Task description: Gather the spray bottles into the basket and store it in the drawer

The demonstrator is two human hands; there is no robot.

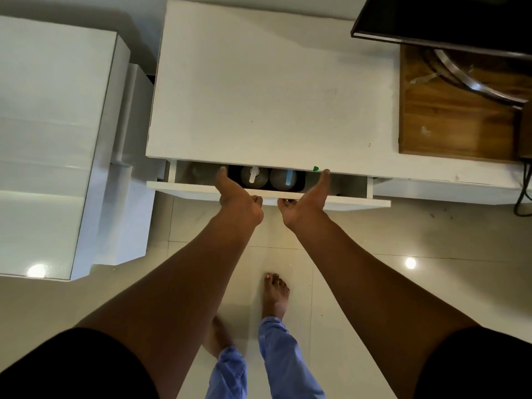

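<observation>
A white drawer (345,201) under the white cabinet top (273,87) stands slightly pulled out. Inside it a black basket (300,180) holds two grey spray bottles seen from above: one with a white nozzle (253,175), one with a blue nozzle (289,177). My left hand (237,197) and my right hand (305,201) lie flat over the drawer's front edge on either side of the basket, fingers stretched toward the cabinet and thumbs turned in. Neither hand holds anything. The rest of the basket is hidden under the cabinet top.
A glossy white unit (51,145) stands at the left. A wooden board (454,122) and a dark screen (449,18) sit at the right, with a black cable (522,194) hanging down. My bare feet (275,295) stand on the pale tiled floor.
</observation>
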